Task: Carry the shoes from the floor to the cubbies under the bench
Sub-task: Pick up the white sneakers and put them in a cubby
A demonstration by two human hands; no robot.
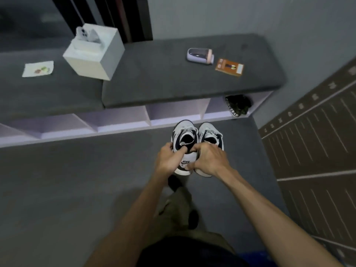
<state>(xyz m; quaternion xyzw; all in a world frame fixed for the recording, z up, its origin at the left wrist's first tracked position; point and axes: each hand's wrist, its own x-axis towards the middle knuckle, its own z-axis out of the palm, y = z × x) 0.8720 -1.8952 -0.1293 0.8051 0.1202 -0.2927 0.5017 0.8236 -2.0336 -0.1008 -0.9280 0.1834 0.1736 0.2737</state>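
At frame centre, the left hand (169, 158) and right hand (209, 158) each grip one white sneaker (185, 139) by its heel, mid-carry. Next, I judge, lower the pair into an empty cubby (173, 110) just above.

Left hand (167, 158), right hand (209, 158) grip white sneakers (185, 139) before cubbies (169, 112).

Two sneakers (194, 143) sat side by side before the cubbies (119, 120), held at the heels by the left hand (169, 158) and right hand (209, 159). A dark shoe (238, 105) lay in the rightmost cubby. On the bench (163, 78) above, a box (94, 53) stood left, a bottle (200, 55) and packet (229, 67) right.
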